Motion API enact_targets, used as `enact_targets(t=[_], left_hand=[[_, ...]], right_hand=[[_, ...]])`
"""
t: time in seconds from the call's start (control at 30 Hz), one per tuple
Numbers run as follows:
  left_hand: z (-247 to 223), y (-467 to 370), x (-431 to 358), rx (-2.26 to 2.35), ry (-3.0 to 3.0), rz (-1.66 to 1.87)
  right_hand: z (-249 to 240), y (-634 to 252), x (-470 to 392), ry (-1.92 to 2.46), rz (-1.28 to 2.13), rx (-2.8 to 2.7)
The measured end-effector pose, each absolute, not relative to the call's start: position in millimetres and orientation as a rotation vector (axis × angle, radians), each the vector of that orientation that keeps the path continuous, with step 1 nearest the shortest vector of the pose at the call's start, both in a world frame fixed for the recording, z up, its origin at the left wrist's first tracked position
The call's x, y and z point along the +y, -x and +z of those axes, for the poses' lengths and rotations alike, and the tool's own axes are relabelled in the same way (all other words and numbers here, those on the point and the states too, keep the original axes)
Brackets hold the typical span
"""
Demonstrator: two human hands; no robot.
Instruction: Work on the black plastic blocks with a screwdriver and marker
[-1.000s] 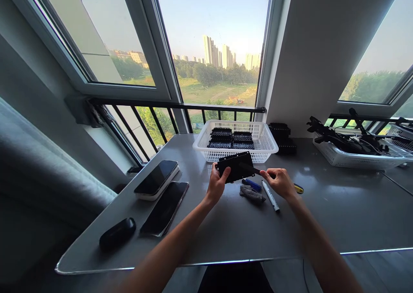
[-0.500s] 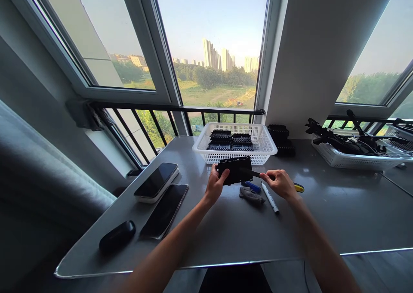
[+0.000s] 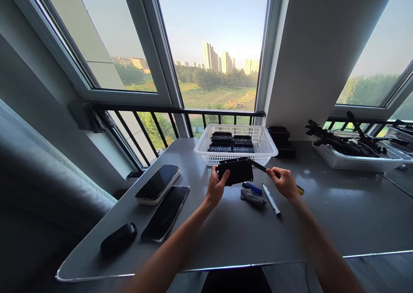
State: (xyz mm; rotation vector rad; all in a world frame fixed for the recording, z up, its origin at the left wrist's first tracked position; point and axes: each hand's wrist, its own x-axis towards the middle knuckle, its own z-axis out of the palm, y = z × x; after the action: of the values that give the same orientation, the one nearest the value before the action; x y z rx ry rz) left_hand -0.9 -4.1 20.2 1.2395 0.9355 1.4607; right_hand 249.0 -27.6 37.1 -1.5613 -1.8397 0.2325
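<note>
My left hand (image 3: 217, 183) is closed around the left end of a flat black plastic part (image 3: 237, 172), thumb on its face, held tilted above the table. In my right hand (image 3: 283, 182) is a slim black stick-like tool (image 3: 259, 165); its far tip meets or overlaps the part's upper right corner. Below them lie a blue object (image 3: 252, 188), perhaps a pen or cutter, a crumpled grey cloth (image 3: 253, 197) and a white marker (image 3: 271, 199). A yellow-ended object (image 3: 300, 190) is partly hidden behind my right wrist.
A white basket (image 3: 203, 157) with several black ridged parts (image 3: 232, 142) stands behind my hands. More black parts (image 3: 282, 141) are stacked beside it. Another basket (image 3: 348, 161) holds black pieces and cables. Two phone-like devices (image 3: 166, 213) and a black case (image 3: 118, 240) lie left.
The tool's tip has moved from across the part's face up to its upper right corner, and my right hand has shifted slightly right. My left hand keeps hold of the part.
</note>
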Motion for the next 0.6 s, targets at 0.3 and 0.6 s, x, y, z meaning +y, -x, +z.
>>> enact_targets(t=[0.3, 0.6], left_hand=[[10, -22, -25, 0.922, -1.263, 1.464], [9, -22, -33, 0.781, -1.376, 1.309]], right_hand=[[27, -207, -34, 1.486, 0.344, -1.630], [28, -212, -30, 1.419, 0.503, -1.466]])
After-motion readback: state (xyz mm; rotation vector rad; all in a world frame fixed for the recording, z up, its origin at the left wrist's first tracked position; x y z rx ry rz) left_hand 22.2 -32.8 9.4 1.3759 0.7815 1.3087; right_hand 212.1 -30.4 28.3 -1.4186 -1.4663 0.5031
